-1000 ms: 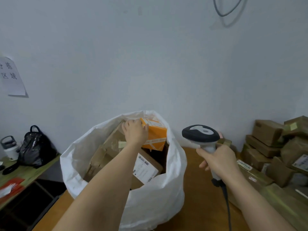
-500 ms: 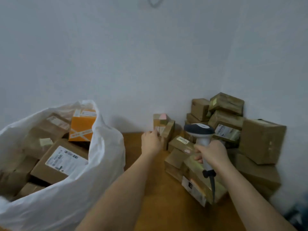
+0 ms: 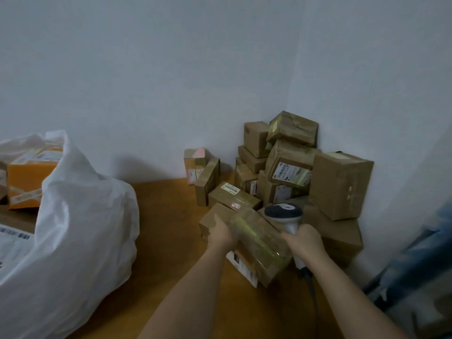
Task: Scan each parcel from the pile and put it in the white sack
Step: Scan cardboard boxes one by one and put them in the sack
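A pile of brown cardboard parcels is stacked in the corner on the wooden table. My left hand grips the left end of a taped brown parcel at the pile's front. My right hand holds a grey-and-white barcode scanner by its handle, just right of that parcel, its cable hanging down. The white sack stands at the left, with an orange box and other parcels inside.
A small upright box with a pink label and a leaning flat box stand against the back wall. White walls close the corner behind the pile. Something blue lies at the right edge.
My left hand left the orange box in the sack, swung right to the pile and took hold of a taped parcel. The view turned right, and the scanner moved with my right hand to the pile.
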